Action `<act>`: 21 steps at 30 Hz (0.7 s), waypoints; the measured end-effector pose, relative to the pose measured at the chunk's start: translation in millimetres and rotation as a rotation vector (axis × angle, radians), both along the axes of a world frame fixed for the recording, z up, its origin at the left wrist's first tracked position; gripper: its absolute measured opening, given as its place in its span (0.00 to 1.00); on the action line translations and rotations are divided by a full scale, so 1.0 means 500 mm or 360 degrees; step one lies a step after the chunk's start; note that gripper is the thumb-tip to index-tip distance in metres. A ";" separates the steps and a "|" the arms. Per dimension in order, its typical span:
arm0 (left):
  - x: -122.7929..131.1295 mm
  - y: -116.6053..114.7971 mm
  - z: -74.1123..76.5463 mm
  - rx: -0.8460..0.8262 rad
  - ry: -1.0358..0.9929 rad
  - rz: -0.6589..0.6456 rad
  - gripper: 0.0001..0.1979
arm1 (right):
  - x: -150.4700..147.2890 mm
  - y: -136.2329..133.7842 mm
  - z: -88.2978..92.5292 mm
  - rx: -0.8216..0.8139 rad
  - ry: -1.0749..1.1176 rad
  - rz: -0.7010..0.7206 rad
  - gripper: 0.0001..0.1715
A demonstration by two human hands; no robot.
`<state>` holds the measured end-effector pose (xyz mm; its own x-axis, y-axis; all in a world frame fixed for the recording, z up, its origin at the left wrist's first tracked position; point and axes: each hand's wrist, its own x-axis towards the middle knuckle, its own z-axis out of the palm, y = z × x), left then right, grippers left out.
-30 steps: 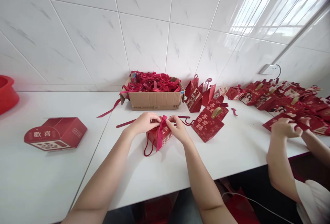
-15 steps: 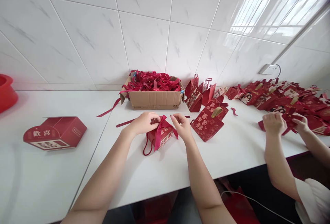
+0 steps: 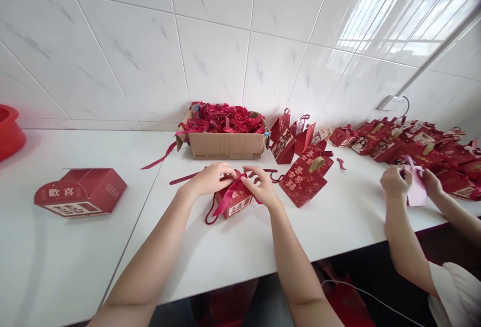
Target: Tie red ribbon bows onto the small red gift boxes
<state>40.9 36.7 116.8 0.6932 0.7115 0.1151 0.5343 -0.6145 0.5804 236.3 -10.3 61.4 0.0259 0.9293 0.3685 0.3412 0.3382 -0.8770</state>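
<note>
A small red gift box (image 3: 237, 204) with a printed front stands on the white table between my hands. A red ribbon (image 3: 226, 198) is gathered in a bow at its top, and a dark red cord loop (image 3: 211, 215) hangs at its left side. My left hand (image 3: 215, 178) has its fingers pinched on the ribbon at the left of the bow. From the right, my right hand (image 3: 261, 186) pinches the ribbon close to the knot. The fingertips of both hands are near each other above the box.
Behind stands a cardboard box (image 3: 227, 145) full of red ribbons. A red box (image 3: 84, 194) lies left, near a red tub (image 3: 10, 134). Red bags (image 3: 302, 181) stand right of my hands. Another person's hands (image 3: 396, 181) hold a pink item beside a pile of red boxes.
My right hand has moved left to the bow, and the box's front has turned more toward me. The other person's hands now hold a pink item instead of a red one.
</note>
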 end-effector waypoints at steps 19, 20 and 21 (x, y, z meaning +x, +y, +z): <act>0.009 -0.006 -0.001 0.0074 -0.0092 0.0042 0.05 | -0.004 0.005 -0.018 0.0385 -0.0244 0.0198 0.20; 0.008 -0.005 0.000 0.0074 -0.0098 0.0041 0.06 | -0.004 0.005 -0.019 0.0384 -0.0259 0.0197 0.21; 0.007 -0.004 0.001 0.0074 -0.0099 0.0044 0.07 | -0.003 0.006 -0.020 0.0378 -0.0273 0.0198 0.22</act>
<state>44.6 34.6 117.1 0.6639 0.7231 0.1908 0.5152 -0.6271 0.5842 234.7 -7.4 51.4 -0.1642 0.8089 0.5646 0.4206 0.5751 -0.7017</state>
